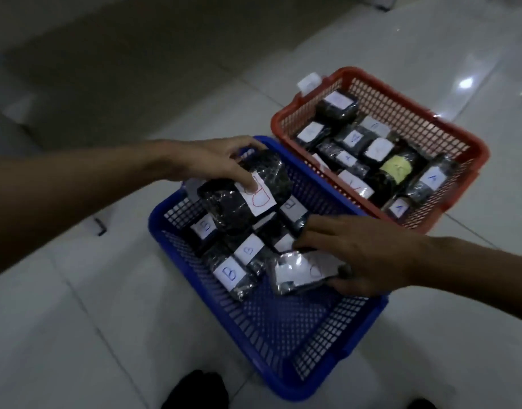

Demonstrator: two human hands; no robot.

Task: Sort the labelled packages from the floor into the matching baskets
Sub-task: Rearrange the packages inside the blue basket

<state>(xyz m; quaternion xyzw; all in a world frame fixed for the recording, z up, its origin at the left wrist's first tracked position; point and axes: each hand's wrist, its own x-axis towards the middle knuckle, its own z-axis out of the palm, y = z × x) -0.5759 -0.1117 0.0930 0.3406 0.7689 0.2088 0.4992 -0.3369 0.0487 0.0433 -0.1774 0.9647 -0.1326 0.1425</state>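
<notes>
— Packages over blue basket (336,343), mid-frame: which hand goes first?
— Right hand (351,255), lower right, grasps a shiny pack (301,274), long axis left-right, nearest the floor of the basket. Left hand (212,162) grips a dark pack (242,196) higher.

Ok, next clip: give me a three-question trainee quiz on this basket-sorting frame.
1. True or false: the left hand holds a package with a red-inked label over the blue basket.
2. Which letter marks the labels in the red basket? A) A  B) B  C) C
3. Fill in: the right hand grips a package inside the ____ basket.

Key: 1 true; 2 A; 3 blue.
</notes>
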